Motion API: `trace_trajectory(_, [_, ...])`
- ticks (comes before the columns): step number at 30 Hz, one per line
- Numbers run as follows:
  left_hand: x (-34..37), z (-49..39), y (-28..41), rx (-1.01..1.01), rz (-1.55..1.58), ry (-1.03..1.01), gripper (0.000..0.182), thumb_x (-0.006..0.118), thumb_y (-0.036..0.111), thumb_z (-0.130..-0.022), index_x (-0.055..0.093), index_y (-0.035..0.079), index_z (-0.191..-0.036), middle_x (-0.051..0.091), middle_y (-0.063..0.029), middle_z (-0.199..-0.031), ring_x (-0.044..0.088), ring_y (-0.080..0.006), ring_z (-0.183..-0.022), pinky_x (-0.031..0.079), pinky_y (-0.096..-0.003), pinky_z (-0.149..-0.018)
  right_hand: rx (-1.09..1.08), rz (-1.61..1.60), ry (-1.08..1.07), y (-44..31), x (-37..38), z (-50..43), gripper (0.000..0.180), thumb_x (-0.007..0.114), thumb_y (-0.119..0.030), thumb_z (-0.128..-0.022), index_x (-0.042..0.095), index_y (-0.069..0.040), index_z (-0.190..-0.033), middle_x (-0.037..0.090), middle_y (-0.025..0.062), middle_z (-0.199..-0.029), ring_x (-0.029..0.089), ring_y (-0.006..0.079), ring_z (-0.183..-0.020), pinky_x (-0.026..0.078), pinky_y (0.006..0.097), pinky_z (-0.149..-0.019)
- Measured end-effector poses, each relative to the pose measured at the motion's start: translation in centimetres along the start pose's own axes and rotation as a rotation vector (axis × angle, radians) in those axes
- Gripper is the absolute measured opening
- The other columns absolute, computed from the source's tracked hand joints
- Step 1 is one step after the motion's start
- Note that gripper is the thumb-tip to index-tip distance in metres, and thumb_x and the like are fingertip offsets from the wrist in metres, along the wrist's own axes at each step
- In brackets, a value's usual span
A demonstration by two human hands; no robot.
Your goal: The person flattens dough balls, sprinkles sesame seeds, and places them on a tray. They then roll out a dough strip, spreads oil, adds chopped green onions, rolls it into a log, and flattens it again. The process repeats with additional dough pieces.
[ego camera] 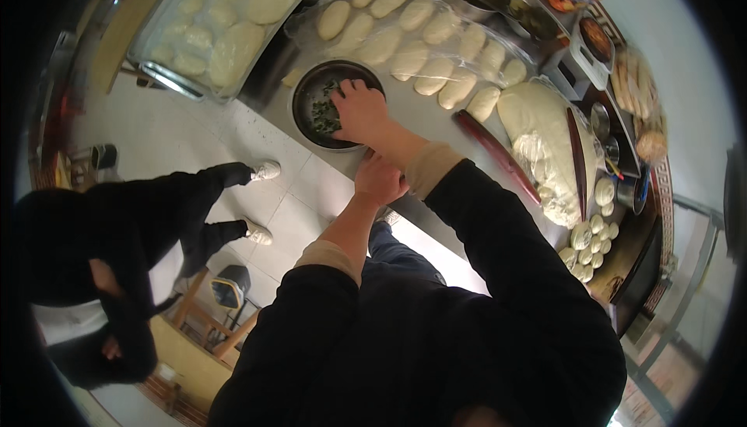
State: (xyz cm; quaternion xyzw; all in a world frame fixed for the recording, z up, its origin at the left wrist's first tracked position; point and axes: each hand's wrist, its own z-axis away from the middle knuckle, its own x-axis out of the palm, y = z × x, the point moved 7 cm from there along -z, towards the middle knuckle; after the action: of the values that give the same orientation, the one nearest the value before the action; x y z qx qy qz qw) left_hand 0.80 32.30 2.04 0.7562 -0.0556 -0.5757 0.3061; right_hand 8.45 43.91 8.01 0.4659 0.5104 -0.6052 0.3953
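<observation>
My right hand (360, 110) reaches palm down into a round dark metal pan (303, 126) at the counter's edge. Its fingers and thumb are spread apart; the palm is hidden. Chopped green herbs (324, 113) lie on the pan floor beside the fingertips. Below my right wrist, my left hand (378, 179) is curled at the counter edge near the pan. Whether anything sits inside those curled fingers is hidden. To the right, a dark red wooden rolling pin (499, 155) rests on the steel counter (426, 129).
Oval dough pieces (408, 59) lie under plastic film. Beyond are a large dough mass (537, 117), a second rolling pin (576, 161) and small dough balls (595, 240). A dough-filled tray (137, 53) stands upper left. A person in dark clothes (134, 217) is at left, near a stool (229, 290).
</observation>
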Motion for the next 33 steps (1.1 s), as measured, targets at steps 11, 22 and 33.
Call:
trace_trajectory(11, [-1.8, 0.3, 0.8, -0.012, 0.016, 0.205, 0.052, 0.079, 0.046, -0.097, 0.07, 0.013, -0.136, 0.068, -0.0085, -0.146, 0.069, -0.0311, -0.132, 0.059, -0.0511, -0.1, 0.007, -0.451, 0.291, 4.6, -0.5, -1.4, 0.024, 0.068, -0.006, -0.096, 0.08, -0.006, -0.117, 0.076, 0.0182, -0.119, 0.073, 0.041, -0.115, 0.06, 0.0531, -0.101])
trace_trajectory(22, [-5.9, 4.1, -7.9, -1.047, 1.07, 0.609, 0.031, 0.064, 0.011, -0.11, 0.054, -0.007, -0.134, 0.074, -0.024, -0.112, 0.08, -0.0315, -0.072, 0.069, -0.0423, -0.061, 0.296, -0.713, 0.437, 4.8, 4.6, -2.9, 0.031, 0.061, -0.003, -0.102, 0.082, -0.006, -0.125, 0.082, 0.0183, -0.12, 0.077, 0.0367, -0.118, 0.059, 0.0464, -0.106])
trace_trajectory(33, [-5.2, 5.0, -8.8, -1.003, 1.011, 0.512, 0.024, 0.055, 0.017, -0.12, 0.05, -0.006, -0.124, 0.068, -0.0223, -0.122, 0.079, -0.0318, -0.092, 0.077, -0.0444, -0.068, -0.222, -0.404, -0.088, 3.3, 1.3, -1.0, 0.018, 0.069, -0.004, -0.089, 0.083, -0.01, -0.097, 0.082, 0.0169, -0.107, 0.077, 0.0408, -0.104, 0.061, 0.0522, -0.09])
